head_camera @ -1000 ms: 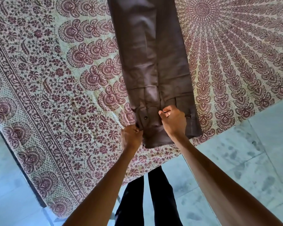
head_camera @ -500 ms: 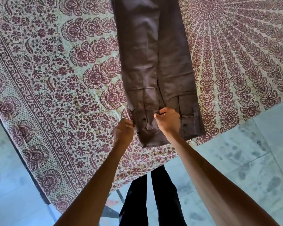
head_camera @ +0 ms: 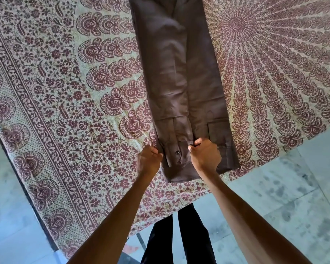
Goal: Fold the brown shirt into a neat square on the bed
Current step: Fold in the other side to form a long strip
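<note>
The brown shirt (head_camera: 177, 77) lies on the bed as a long narrow strip, sides folded in, running from the top of the view down to the near bed edge. Two cuffs with a dark button lie at its near end. My left hand (head_camera: 150, 161) is closed on the strip's left edge beside the buttoned cuff. My right hand (head_camera: 205, 155) pinches the fabric at the middle seam, just right of that cuff. Both forearms reach in from below.
The bed is covered by a cream and maroon patterned bedspread (head_camera: 65, 103), its near corner hanging over the edge. Pale tiled floor (head_camera: 286, 189) lies to the right and left. My dark trouser legs (head_camera: 179, 235) stand at the bed's corner.
Both hands have kept their grip on the near end of the shirt and slid it slightly away from me along the bed. The camera view has shifted a little.
</note>
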`<control>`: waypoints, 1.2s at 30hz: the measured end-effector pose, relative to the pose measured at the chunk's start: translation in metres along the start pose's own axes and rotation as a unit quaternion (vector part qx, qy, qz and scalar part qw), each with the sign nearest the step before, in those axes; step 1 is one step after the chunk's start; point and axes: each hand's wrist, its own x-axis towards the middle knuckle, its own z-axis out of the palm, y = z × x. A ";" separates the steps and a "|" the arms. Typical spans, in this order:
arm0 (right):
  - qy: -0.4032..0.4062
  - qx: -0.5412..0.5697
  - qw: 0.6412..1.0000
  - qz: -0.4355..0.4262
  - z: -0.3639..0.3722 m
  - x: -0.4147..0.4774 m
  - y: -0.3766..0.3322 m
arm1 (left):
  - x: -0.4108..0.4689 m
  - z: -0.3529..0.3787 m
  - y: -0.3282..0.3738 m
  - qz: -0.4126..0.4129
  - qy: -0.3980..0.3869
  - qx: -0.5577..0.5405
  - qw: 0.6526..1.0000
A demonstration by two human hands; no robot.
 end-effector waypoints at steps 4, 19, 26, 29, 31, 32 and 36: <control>-0.011 -0.040 0.999 -0.008 0.003 0.003 0.001 | 0.004 0.000 0.004 0.088 0.068 0.000 0.994; -0.007 -0.077 0.961 -0.264 -0.046 0.089 -0.099 | 0.101 -0.056 0.110 0.326 0.091 0.281 0.898; 0.049 -0.099 0.933 -0.342 -0.051 0.172 -0.176 | 0.186 -0.092 0.180 0.325 0.106 0.340 0.876; 0.053 -0.105 0.914 -0.389 -0.050 0.217 -0.207 | 0.226 -0.103 0.212 0.341 0.109 0.357 0.863; 0.052 -0.111 0.901 -0.417 -0.048 0.247 -0.224 | 0.255 -0.108 0.233 0.347 0.109 0.355 0.861; 0.047 -0.112 0.897 -0.426 -0.047 0.260 -0.231 | 0.270 -0.109 0.243 0.353 0.108 0.357 0.858; 0.002 -0.131 0.881 -0.455 -0.038 0.304 -0.246 | 0.325 -0.115 0.260 0.332 0.089 0.360 0.867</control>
